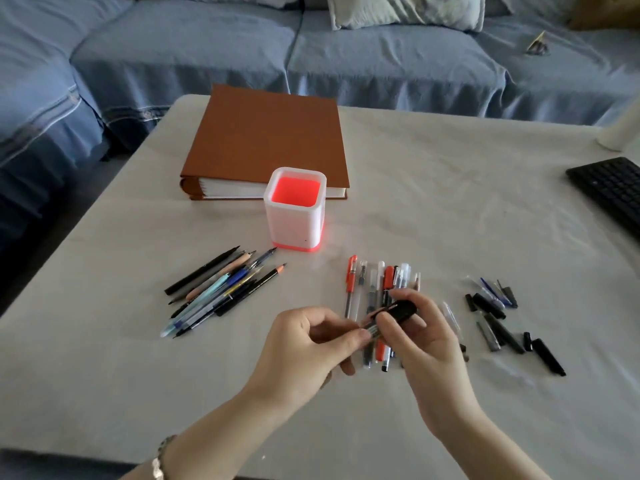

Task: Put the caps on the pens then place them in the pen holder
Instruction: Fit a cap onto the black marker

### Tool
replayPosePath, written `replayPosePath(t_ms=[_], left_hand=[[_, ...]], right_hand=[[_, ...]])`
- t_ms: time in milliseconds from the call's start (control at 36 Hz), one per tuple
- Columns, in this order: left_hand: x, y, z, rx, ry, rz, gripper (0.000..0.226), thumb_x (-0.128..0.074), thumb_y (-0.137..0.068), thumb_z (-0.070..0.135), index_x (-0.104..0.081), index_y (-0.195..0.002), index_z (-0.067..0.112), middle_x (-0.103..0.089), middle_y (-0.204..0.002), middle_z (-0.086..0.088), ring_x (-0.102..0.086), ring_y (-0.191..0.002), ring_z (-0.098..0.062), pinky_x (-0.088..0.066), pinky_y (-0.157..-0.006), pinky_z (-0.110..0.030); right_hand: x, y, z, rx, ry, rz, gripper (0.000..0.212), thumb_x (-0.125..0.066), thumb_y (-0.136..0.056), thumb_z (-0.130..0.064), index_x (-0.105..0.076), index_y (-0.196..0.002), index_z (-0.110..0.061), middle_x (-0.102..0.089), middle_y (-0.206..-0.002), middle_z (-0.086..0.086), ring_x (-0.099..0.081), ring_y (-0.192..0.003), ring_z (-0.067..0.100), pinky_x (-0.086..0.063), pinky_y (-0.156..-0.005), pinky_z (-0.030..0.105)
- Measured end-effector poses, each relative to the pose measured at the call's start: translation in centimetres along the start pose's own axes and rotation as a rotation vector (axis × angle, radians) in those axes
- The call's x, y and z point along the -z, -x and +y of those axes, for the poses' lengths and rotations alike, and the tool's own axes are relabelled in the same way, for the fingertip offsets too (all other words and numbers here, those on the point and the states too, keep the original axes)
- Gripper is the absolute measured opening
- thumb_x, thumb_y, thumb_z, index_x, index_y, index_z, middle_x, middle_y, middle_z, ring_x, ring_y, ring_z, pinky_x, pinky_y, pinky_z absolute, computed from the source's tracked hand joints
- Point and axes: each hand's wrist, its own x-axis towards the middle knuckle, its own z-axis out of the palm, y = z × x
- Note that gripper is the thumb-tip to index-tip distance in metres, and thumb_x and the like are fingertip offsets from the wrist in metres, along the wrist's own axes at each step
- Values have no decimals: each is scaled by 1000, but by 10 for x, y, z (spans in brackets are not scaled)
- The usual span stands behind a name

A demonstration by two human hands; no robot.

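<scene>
My left hand (304, 344) pinches the barrel of a pen (372, 329) above the table. At the pen's far end, my right hand (419, 337) grips a black cap (403, 310); cap and pen meet between my fingers. A white pen holder (294, 213) with a red inside stands upright beyond them. To its left lies a pile of uncapped pens and pencils (221, 289). Capped pens (377, 285) lie in a row under my hands. Loose caps (502, 320) are scattered at the right.
A brown book (266, 140) lies behind the holder. A black keyboard (609, 188) sits at the table's right edge, with a white cylinder (620, 129) beyond it. A blue sofa (242, 46) runs behind the table.
</scene>
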Motion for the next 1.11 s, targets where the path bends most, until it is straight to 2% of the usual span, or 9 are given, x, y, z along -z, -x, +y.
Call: replayPosePath(t_ms=[139, 278, 417, 556, 639, 750, 889, 1000, 1111], left_hand=[[27, -19, -29, -233, -533, 169, 22, -56, -89, 25, -67, -76, 10, -64, -69, 8, -55, -65, 0, -40, -63, -15], [71, -46, -58, -312, -924, 394, 24, -55, -78, -10, -65, -99, -3, -68, -103, -16, -64, -98, -31, -41, -88, -29], [78, -49, -67, -261, -1129, 394, 18, -72, -64, -11, -65, -77, -1, -67, -78, -17, -64, -72, -39, -52, -65, -45], [75, -52, -69, -218, -1273, 353, 30, -77, -51, -13, -64, -73, 3, -61, -72, -14, -58, -61, -35, -48, -54, -39], [73, -55, -69, -147, -1293, 340, 39, -76, -46, -18, -66, -80, -2, -61, -69, -19, -59, -58, -39, -50, -52, -42], [71, -57, -65, -90, -1321, 293, 16, -74, -66, -1, -64, -79, -1, -62, -68, -21, -58, -67, -42, -48, -59, -45], [57, -53, -60, -173, -1177, 274, 15, -74, -66, -3, -63, -76, 1, -62, -70, -17, -59, -66, -39, -49, -58, -43], [36, -47, -51, -204, -849, 305, 13, -66, -76, -2, -62, -88, 2, -57, -82, -10, -59, -70, -33, -48, -64, -36], [19, -40, -44, -218, -721, 255, 9, -61, -82, 6, -58, -88, 12, -50, -73, 11, -51, -67, -5, -36, -60, -19]], right_hand=[[-4, -16, 7, -30, 183, 18, 30, -55, -87, -2, -58, -94, -31, -59, -71, 3, -57, -53, 5, -52, -56, 18], [6, -39, 9, 158, 622, 31, 17, -53, -91, -14, -61, -86, -28, -51, -45, -14, -41, -39, 5, -32, -43, 11], [-1, -59, 4, 148, 878, -21, 40, -61, -85, -28, -50, -123, -23, -51, -108, -3, -46, -88, 6, -30, -65, 7], [-11, -67, 24, 144, 1107, -93, 47, -54, -89, -24, -41, -134, -17, -35, -131, 9, -35, -122, 24, -28, -100, 22], [-10, -66, 41, 199, 1291, -98, 40, -51, -90, -30, -50, -127, -15, -34, -135, 14, -26, -125, 33, -21, -109, 36], [0, -58, 50, 327, 1246, -39, 33, -53, -80, -34, -65, -104, -16, -50, -125, 20, -29, -119, 34, -35, -98, 53], [31, -43, 42, 382, 1166, -16, 27, -52, -83, -35, -66, -102, -22, -53, -122, 10, -28, -114, 22, -36, -94, 41], [73, -37, 34, 322, 1191, 93, 17, -69, -78, -10, -70, -95, -13, -62, -102, 5, -46, -102, 24, -41, -87, 30], [113, -38, 16, 90, 1239, 207, 15, -58, -85, -11, -69, -95, -11, -64, -98, 6, -57, -92, 29, -42, -75, 28]])
